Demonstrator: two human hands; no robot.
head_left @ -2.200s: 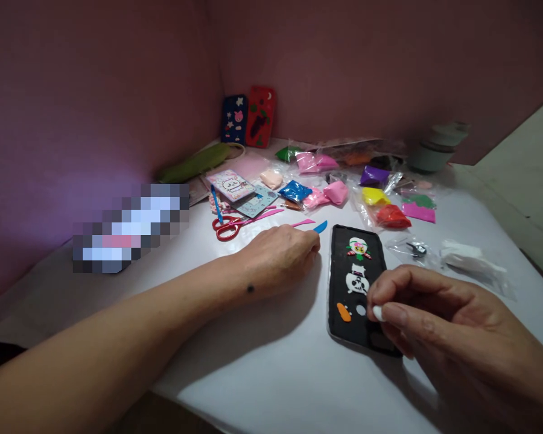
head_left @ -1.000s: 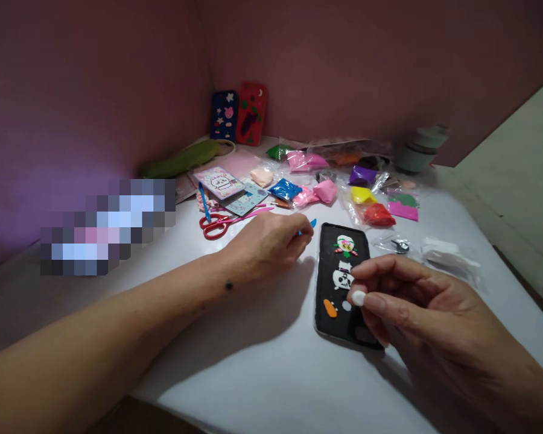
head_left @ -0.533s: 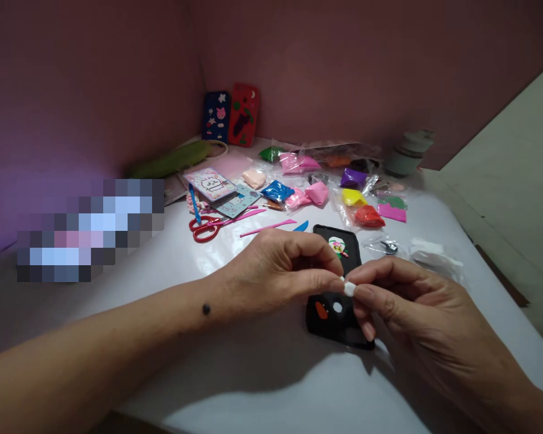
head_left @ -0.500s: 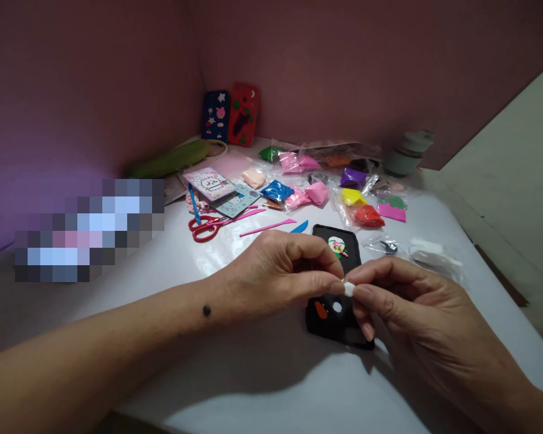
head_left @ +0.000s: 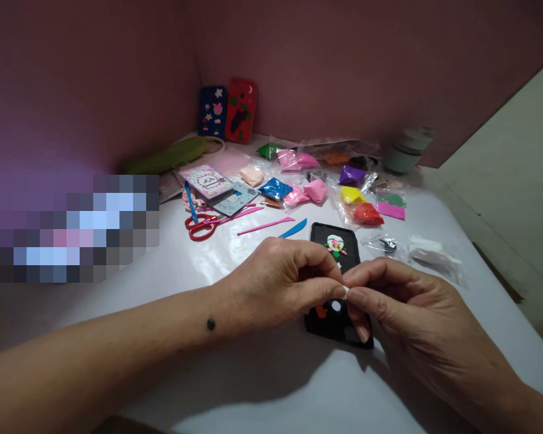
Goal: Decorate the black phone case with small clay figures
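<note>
A small piece of white clay [head_left: 346, 293] is pinched between the fingertips of both hands. My left hand [head_left: 294, 274] holds it from the left, thumb and index finger closed. From the right, my right hand [head_left: 402, 301] grips it the same way, and its lower fingers hang over the phone case. Beneath the hands lies a black phone case [head_left: 337, 331] on the white table. It bears a white, pink and green figure [head_left: 335, 244] near its far end and an orange shape [head_left: 321, 311], partly hidden by my left hand, nearer me.
Red-handled scissors [head_left: 201, 226], a pink modelling tool [head_left: 266, 226] and a blue one [head_left: 294, 228] lie left of the case. Behind are several clay packets, including a blue one [head_left: 276, 188] and a red one [head_left: 368, 214]. Two decorated cases, blue [head_left: 212, 113] and red [head_left: 241, 111], lean on the wall.
The fingertips have come closer together, and less of the white clay shows between them. More of the figure on the phone case is visible. The view has shifted slightly.
</note>
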